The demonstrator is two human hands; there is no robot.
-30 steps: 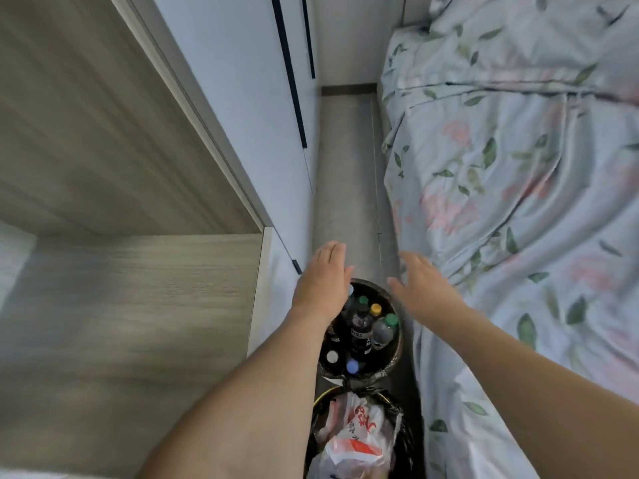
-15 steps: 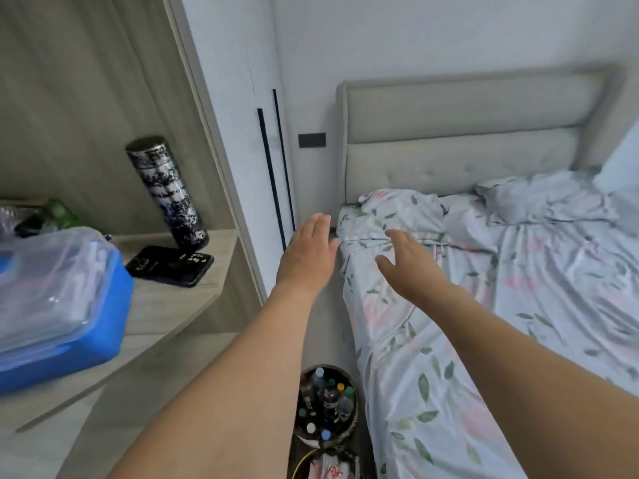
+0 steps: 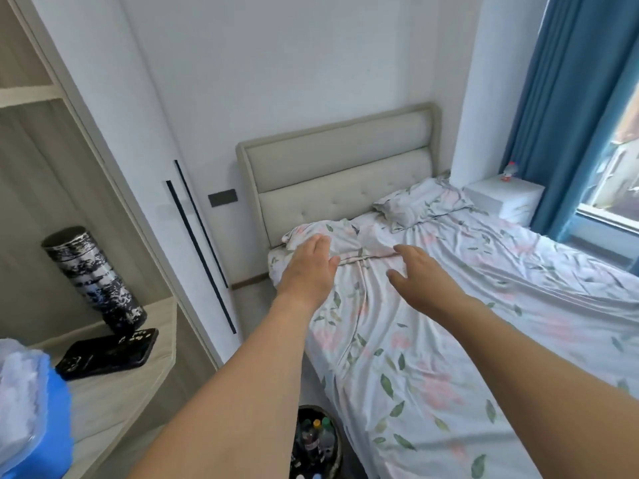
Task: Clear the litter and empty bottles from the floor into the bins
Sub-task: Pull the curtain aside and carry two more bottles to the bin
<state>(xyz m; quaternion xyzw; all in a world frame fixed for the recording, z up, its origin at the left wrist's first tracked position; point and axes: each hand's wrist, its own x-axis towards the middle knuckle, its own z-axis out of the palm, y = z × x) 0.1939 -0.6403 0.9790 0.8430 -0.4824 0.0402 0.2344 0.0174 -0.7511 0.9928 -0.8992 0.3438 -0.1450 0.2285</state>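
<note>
Reaching forward, both arms stretch out over the near side of the bed (image 3: 449, 357). Left hand (image 3: 307, 267): fingers straight and together, palm down, holding nothing. Right hand (image 3: 420, 274): fingers relaxed and slightly spread, thumb out to the side, also holding nothing. The two hands are near each other but apart, both seen against the floral sheet just short of the pillows (image 3: 422, 203).

Bin (image 3: 337, 440): round, dark, on the floor at the bottom edge of the view, tight between the bed and the wooden desk (image 3: 114, 409). Partly hidden by the left forearm. Bottles (image 3: 318, 437) stand upright inside it, caps in several colours showing. Only a narrow strip of grey floor (image 3: 252, 299) shows past it, toward the headboard (image 3: 342, 174).

On the desk: a tall black-and-white patterned flask (image 3: 93, 281), a black phone (image 3: 110, 350) lying flat beside its foot, and a blue container (image 3: 38, 426) at the left edge.

Far side of the bed: white nightstand (image 3: 505, 198) with a small figure on top, blue curtain (image 3: 567, 108), window beyond.
</note>
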